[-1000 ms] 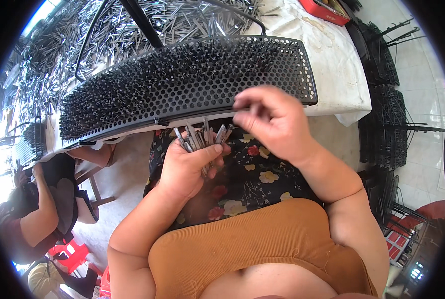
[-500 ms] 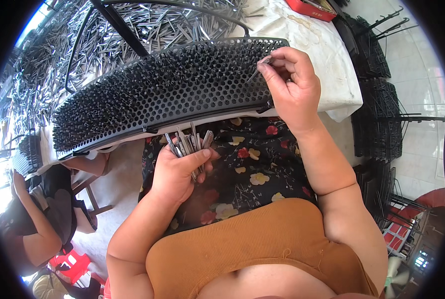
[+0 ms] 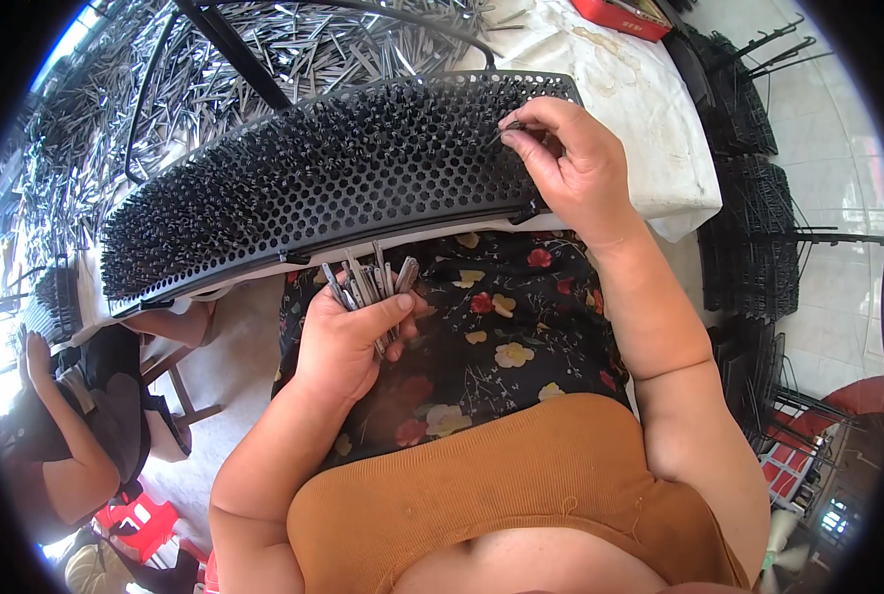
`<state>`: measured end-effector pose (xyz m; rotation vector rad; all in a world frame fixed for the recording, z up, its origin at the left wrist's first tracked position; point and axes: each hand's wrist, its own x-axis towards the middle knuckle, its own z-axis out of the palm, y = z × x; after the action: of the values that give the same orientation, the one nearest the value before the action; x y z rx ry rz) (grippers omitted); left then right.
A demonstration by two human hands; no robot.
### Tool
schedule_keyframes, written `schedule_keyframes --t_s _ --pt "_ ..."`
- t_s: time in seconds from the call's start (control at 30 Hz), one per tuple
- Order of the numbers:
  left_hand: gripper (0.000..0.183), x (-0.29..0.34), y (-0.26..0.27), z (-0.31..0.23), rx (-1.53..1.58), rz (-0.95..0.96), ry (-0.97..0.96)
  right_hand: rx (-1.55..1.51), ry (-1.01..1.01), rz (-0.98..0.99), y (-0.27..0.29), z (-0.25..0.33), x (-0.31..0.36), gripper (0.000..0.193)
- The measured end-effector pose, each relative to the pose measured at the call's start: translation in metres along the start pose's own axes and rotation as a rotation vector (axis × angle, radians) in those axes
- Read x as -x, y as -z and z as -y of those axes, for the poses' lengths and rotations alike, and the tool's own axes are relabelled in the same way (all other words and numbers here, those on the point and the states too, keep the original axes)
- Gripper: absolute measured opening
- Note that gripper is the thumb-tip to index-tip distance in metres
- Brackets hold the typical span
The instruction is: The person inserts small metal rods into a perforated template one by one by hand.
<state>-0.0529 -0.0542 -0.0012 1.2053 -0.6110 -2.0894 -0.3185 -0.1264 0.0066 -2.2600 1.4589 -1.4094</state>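
In front of me lies a long black perforated rack (image 3: pixel 383 203), curved in this view, with rows of round holes. Slim dark metal pieces (image 3: pixel 264 158) stand upright in many of its holes, mostly at the left and along the far side. Below its near edge, my left hand (image 3: pixel 348 332) is closed round a bundle of slim grey metal pieces (image 3: pixel 371 282), their ends pointing up. Over the rack's right end, my right hand (image 3: pixel 581 168) pinches one slim metal piece (image 3: pixel 498 137), tilted downward. Whether its tip is in a hole I cannot tell.
A large heap of loose metal strips (image 3: pixel 313 49) covers the table behind the rack. A black metal frame (image 3: pixel 239 59) rises there. At far right are a red box (image 3: pixel 625 18) and stacked black racks (image 3: pixel 759 238). Another person's arm (image 3: pixel 71 416) shows at left.
My right hand has shifted slightly left, bringing its metal piece further over the rack. My left hand with the bundle has barely moved.
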Motion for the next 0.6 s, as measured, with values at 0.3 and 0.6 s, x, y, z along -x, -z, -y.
schedule_keyframes --t_s 0.3,0.6 --pt "0.016 0.002 0.001 0.001 0.012 -0.008 -0.002 0.146 0.281 0.053 0.003 0.001 -0.008 0.019" --pt "0.016 0.003 0.009 -0.004 0.136 0.043 -0.102 -0.59 -0.433 0.533 -0.04 0.095 0.018 0.028"
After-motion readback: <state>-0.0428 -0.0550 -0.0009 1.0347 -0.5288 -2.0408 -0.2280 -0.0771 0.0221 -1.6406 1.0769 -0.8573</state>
